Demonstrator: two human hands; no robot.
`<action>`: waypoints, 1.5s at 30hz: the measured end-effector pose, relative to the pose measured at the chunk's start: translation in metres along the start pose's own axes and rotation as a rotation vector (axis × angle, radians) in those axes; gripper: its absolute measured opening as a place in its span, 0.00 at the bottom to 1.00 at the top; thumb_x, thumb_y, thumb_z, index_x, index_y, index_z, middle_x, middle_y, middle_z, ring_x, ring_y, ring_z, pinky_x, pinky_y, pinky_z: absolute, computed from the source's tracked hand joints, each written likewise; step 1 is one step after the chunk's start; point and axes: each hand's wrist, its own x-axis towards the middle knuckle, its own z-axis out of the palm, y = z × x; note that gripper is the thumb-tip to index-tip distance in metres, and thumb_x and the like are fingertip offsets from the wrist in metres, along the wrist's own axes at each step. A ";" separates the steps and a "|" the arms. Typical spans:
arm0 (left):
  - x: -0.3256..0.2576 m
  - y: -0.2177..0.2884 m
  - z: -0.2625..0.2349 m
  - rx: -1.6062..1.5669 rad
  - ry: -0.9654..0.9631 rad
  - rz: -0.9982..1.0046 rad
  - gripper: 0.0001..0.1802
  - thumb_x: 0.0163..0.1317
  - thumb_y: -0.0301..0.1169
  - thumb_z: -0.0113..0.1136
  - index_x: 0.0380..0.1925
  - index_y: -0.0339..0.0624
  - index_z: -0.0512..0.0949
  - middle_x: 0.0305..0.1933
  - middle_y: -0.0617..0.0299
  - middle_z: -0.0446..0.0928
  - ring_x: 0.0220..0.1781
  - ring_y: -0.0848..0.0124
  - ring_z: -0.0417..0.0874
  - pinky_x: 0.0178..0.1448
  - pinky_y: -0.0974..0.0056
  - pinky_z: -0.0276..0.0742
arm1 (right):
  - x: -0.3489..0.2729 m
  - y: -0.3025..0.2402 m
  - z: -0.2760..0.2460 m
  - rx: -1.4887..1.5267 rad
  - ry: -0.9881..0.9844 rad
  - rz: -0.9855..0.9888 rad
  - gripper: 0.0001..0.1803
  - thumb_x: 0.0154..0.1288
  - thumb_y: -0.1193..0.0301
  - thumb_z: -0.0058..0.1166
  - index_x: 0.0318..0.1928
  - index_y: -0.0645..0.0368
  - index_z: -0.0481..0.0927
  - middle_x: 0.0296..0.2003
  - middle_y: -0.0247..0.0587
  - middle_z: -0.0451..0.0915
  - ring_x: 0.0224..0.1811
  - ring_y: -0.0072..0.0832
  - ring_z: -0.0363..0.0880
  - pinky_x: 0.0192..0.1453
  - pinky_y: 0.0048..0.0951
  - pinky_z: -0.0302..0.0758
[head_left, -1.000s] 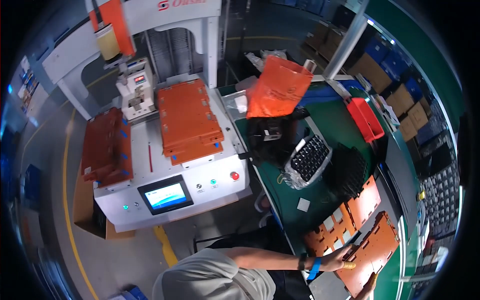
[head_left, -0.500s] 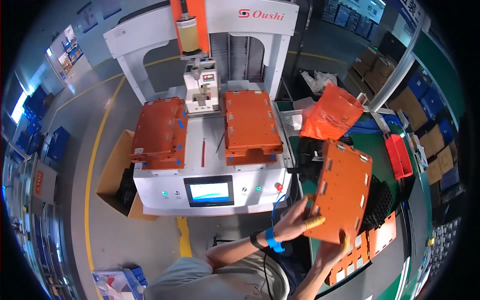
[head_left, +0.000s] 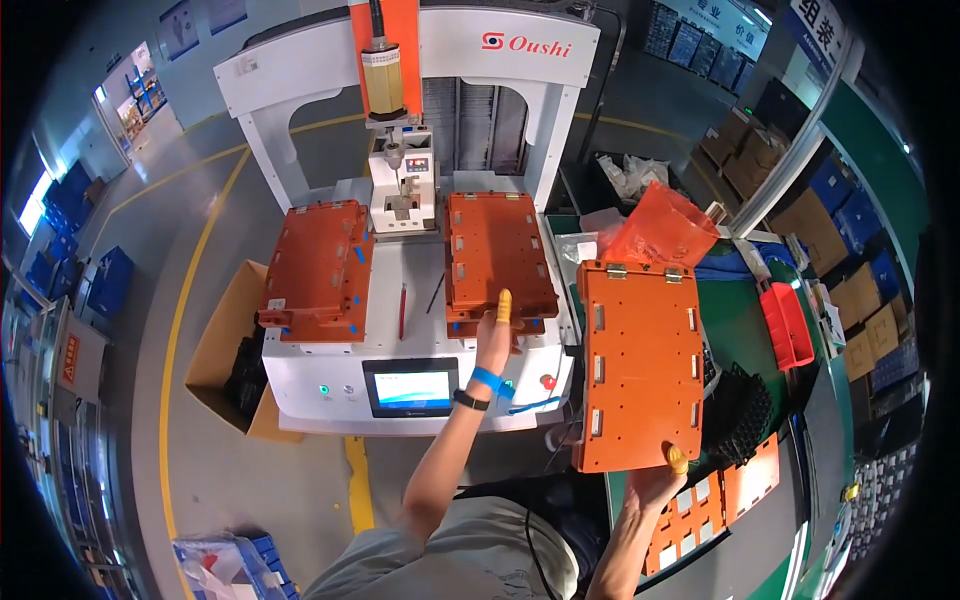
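My left hand (head_left: 494,340) is at the front edge of the right-hand orange fixture (head_left: 497,245) on the white machine. Its thumb, in a yellow finger cot, lies over the top; the other fingers are partly hidden at the edge. My right hand (head_left: 655,487) grips the lower edge of an orange hinged fixture plate (head_left: 640,365), thumb on its face and fingers hidden behind. That plate is held up and tilted beside the machine, metal clips along its sides. A second orange fixture (head_left: 315,262) with blue tabs sits on the machine's left side.
The screwdriving machine (head_left: 285,370) has a screen (head_left: 412,388) and buttons in front. A red pen-like stick (head_left: 403,312) lies between the fixtures. On the green bench (head_left: 735,310) are an orange bag (head_left: 665,228), a red bin (head_left: 787,325), black grid-like parts (head_left: 740,415) and an open orange fixture (head_left: 750,480).
My left hand has left the held plate and moved left to the fixture on the machine. The plate, now in my right hand alone, has shifted left and turned more upright.
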 end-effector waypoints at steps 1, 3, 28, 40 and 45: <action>0.004 -0.004 0.005 -0.008 0.022 -0.034 0.28 0.72 0.56 0.49 0.35 0.39 0.75 0.26 0.63 0.75 0.20 0.75 0.74 0.19 0.68 0.74 | -0.001 -0.002 -0.009 0.011 0.012 -0.012 0.27 0.55 0.72 0.60 0.58 0.61 0.76 0.54 0.43 0.79 0.57 0.40 0.79 0.62 0.43 0.76; 0.008 -0.011 0.017 0.056 0.133 0.036 0.28 0.72 0.57 0.49 0.34 0.39 0.75 0.26 0.63 0.74 0.21 0.76 0.72 0.22 0.69 0.72 | -0.005 -0.007 -0.019 0.008 -0.012 -0.015 0.27 0.55 0.72 0.60 0.58 0.61 0.76 0.54 0.43 0.79 0.57 0.40 0.79 0.62 0.43 0.77; -0.229 0.041 -0.172 -0.912 0.164 0.288 0.34 0.51 0.25 0.54 0.63 0.44 0.71 0.63 0.60 0.75 0.66 0.58 0.74 0.69 0.46 0.71 | 0.112 0.067 0.064 -0.040 -0.336 0.229 0.25 0.64 0.73 0.56 0.62 0.57 0.72 0.59 0.38 0.78 0.62 0.34 0.75 0.66 0.37 0.73; -0.273 0.015 -0.197 -0.917 0.298 0.235 0.29 0.54 0.26 0.53 0.60 0.40 0.73 0.60 0.57 0.77 0.63 0.58 0.78 0.67 0.53 0.74 | 0.144 0.213 0.128 -0.068 -0.141 0.378 0.05 0.63 0.66 0.59 0.39 0.45 0.80 0.26 0.20 0.76 0.26 0.14 0.71 0.26 0.19 0.60; -0.270 0.005 -0.203 -0.855 0.278 0.222 0.25 0.58 0.29 0.55 0.58 0.41 0.75 0.58 0.58 0.79 0.60 0.59 0.80 0.63 0.51 0.78 | 0.147 0.239 0.131 0.036 -0.250 0.458 0.15 0.64 0.69 0.58 0.52 0.53 0.79 0.48 0.35 0.83 0.51 0.31 0.80 0.57 0.35 0.79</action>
